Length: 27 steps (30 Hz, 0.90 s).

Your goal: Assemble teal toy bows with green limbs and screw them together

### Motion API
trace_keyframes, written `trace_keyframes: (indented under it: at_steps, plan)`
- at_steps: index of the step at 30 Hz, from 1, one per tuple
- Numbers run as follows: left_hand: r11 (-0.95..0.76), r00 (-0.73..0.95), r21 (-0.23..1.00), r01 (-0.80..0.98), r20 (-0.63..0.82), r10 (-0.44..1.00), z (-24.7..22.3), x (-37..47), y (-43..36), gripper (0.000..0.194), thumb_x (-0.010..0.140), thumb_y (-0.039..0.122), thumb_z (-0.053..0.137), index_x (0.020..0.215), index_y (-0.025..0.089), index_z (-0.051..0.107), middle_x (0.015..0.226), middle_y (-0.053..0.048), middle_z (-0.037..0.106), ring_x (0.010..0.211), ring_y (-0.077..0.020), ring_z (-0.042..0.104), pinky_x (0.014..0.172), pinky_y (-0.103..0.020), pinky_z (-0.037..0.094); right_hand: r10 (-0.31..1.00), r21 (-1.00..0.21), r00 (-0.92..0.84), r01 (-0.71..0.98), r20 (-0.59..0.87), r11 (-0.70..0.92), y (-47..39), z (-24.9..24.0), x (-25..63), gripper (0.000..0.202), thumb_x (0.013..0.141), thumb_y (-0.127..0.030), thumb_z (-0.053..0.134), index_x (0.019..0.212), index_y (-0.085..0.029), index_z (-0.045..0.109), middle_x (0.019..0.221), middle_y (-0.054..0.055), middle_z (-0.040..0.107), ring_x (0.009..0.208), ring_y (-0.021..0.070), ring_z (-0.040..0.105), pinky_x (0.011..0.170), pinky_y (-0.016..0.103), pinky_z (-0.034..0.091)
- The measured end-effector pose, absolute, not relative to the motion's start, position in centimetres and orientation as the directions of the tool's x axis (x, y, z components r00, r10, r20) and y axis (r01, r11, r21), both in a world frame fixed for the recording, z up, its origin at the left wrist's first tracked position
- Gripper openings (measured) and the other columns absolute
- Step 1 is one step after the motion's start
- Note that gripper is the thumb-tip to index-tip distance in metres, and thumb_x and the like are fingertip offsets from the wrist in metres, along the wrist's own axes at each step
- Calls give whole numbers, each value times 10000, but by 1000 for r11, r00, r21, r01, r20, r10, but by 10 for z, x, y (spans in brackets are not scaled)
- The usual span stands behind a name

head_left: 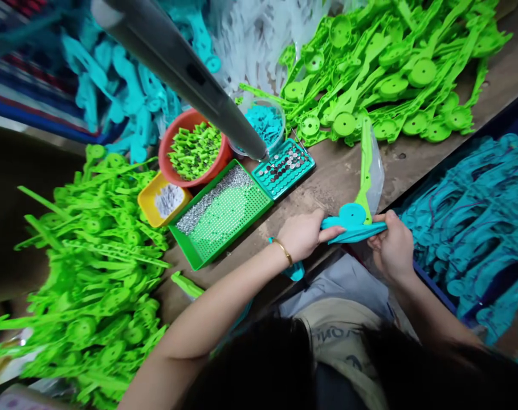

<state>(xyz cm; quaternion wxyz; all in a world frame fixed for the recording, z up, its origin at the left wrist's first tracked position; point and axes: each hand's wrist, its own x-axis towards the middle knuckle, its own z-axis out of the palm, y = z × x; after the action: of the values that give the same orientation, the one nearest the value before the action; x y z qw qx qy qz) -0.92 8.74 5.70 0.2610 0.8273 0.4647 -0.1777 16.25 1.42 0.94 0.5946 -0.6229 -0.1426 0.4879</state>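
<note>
My left hand [301,236], with a gold bangle at the wrist, is closed round one end of a teal plastic part [351,215] with a round disc on it. My right hand [393,245] pinches the other end between thumb and fingers. Behind the disc rises a bright green plastic piece [367,165] with a translucent, blade-shaped insert [376,173]. Whether it is joined to the teal part I cannot tell. Under my left wrist, another teal piece [296,271] shows at the table edge.
Piles of green parts [387,74] lie at the back and left [96,256]. Near the middle stand a green perforated tray [224,250] of metal pins, a teal tray [299,182], a red bowl [167,142] and a yellow tub [147,205]. A grey pole [190,68] slants above them. Teal parts [476,228] fill the right.
</note>
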Motion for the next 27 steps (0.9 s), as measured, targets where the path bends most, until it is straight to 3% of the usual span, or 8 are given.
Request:
trace_keyframes:
  at_steps: [5, 11, 15, 17, 21, 27]
  plan:
    - [-443, 489, 229, 867, -562, 667, 56, -15, 89, 610, 953, 708, 308, 1028, 172, 589, 952, -104, 738, 881, -278, 709, 598, -307, 343, 778, -809, 298, -416, -553, -416, 10, 10, 167, 695, 596, -815, 689, 817, -160, 618, 481, -4, 573, 328, 85, 425, 315, 208, 301]
    - [-483, 500, 194, 854, -564, 657, 58, -13, 88, 589, 957, 696, 326, 1023, 177, 595, 904, -98, 739, 850, -282, 709, 574, -312, 306, 782, -841, 389, -449, -488, -301, 1, 6, 169, 513, 712, -683, 694, 750, -186, 573, 424, -37, 523, 305, 53, 359, 320, 170, 262]
    - [-478, 502, 198, 856, -544, 673, 61, -12, 87, 612, 951, 712, 305, 1029, 177, 593, 906, -103, 737, 855, -285, 708, 579, -311, 313, 860, -774, 151, -530, -487, -345, -6, 2, 164, 714, 599, -832, 675, 951, -220, 569, 625, -12, 649, 465, 142, 591, 390, 254, 480]
    - [-470, 512, 225, 853, -533, 674, 62, -11, 86, 628, 943, 727, 295, 1035, 180, 589, 912, -101, 736, 870, -285, 708, 588, -306, 326, 879, -787, 66, -481, -471, -386, -9, -1, 159, 727, 563, -792, 738, 979, -215, 584, 768, 21, 703, 594, 179, 673, 495, 311, 574]
    - [-436, 491, 234, 869, -527, 694, 66, -5, 82, 647, 931, 745, 290, 1061, 180, 577, 926, -104, 730, 882, -285, 704, 603, -298, 348, 900, -853, 142, -407, -411, -325, -9, -7, 149, 503, 671, -572, 809, 948, -180, 657, 929, 62, 728, 775, 210, 711, 662, 362, 627]
    - [-395, 463, 241, 886, -488, 740, 66, 4, 80, 683, 908, 776, 287, 1060, 174, 572, 934, -120, 718, 901, -302, 697, 620, -299, 364, 894, -803, 138, -511, -427, -305, 2, -2, 145, 587, 586, -640, 826, 929, -200, 644, 841, 43, 713, 785, 216, 705, 631, 367, 624]
